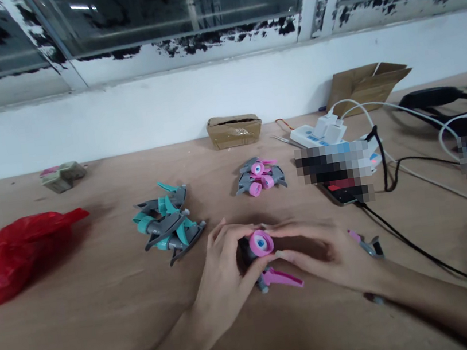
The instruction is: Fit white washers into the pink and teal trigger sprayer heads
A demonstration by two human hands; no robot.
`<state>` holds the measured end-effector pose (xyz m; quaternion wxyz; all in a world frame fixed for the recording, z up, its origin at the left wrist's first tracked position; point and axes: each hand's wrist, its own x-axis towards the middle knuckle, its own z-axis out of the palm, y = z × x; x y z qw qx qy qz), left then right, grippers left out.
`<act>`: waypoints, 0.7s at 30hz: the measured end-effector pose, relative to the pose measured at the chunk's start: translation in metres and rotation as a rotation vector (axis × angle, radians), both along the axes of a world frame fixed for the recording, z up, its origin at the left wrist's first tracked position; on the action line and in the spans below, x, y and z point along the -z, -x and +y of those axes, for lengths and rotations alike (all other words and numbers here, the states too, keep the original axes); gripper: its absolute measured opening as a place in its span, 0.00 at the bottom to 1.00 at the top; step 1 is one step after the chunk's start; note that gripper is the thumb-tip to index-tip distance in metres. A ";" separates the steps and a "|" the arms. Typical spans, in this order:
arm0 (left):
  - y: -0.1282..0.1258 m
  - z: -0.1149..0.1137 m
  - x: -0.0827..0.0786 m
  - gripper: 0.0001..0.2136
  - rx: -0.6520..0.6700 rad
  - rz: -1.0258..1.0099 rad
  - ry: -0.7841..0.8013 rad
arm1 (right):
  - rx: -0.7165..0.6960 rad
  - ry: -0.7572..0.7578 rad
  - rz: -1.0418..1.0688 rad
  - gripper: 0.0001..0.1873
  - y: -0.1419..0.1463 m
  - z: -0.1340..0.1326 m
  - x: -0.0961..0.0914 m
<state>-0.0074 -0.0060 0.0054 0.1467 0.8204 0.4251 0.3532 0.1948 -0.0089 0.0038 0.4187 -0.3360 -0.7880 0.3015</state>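
Note:
Both my hands meet over the wooden table at the front centre. My left hand is closed around a grey and pink spray trigger head, whose round pink nozzle faces the camera and whose pink lever hangs below. My right hand pinches the same piece from the right with its fingertips at the nozzle. Just right of my right hand lies a small grey and pink part.
A pile of teal and grey trigger heads lies left of centre, a pink and grey pile behind my hands. A red plastic bag is at left. Cardboard boxes, a power strip and cables fill the right.

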 end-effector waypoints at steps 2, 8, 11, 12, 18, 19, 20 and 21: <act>-0.001 0.000 0.001 0.10 -0.025 -0.018 0.003 | 0.045 -0.060 -0.020 0.13 0.001 -0.002 -0.001; -0.003 -0.004 0.004 0.10 -0.081 -0.044 -0.077 | 0.051 -0.027 -0.093 0.14 0.003 -0.006 -0.001; -0.002 -0.007 0.004 0.12 -0.053 -0.015 -0.186 | 0.046 0.005 -0.097 0.15 0.004 -0.008 -0.005; -0.002 -0.007 0.004 0.13 -0.041 0.000 -0.220 | 0.045 0.017 -0.091 0.15 0.005 -0.009 -0.007; -0.001 -0.011 0.000 0.13 0.004 0.056 -0.319 | 0.031 0.099 -0.039 0.15 0.007 -0.013 -0.015; -0.001 -0.011 -0.001 0.13 0.003 0.059 -0.320 | 0.030 0.096 -0.038 0.15 0.007 -0.013 -0.015; -0.002 -0.011 -0.002 0.13 0.003 0.062 -0.318 | 0.031 0.088 -0.036 0.15 0.007 -0.014 -0.014; -0.002 -0.012 -0.003 0.13 0.002 0.065 -0.317 | 0.033 0.080 -0.034 0.15 0.007 -0.014 -0.013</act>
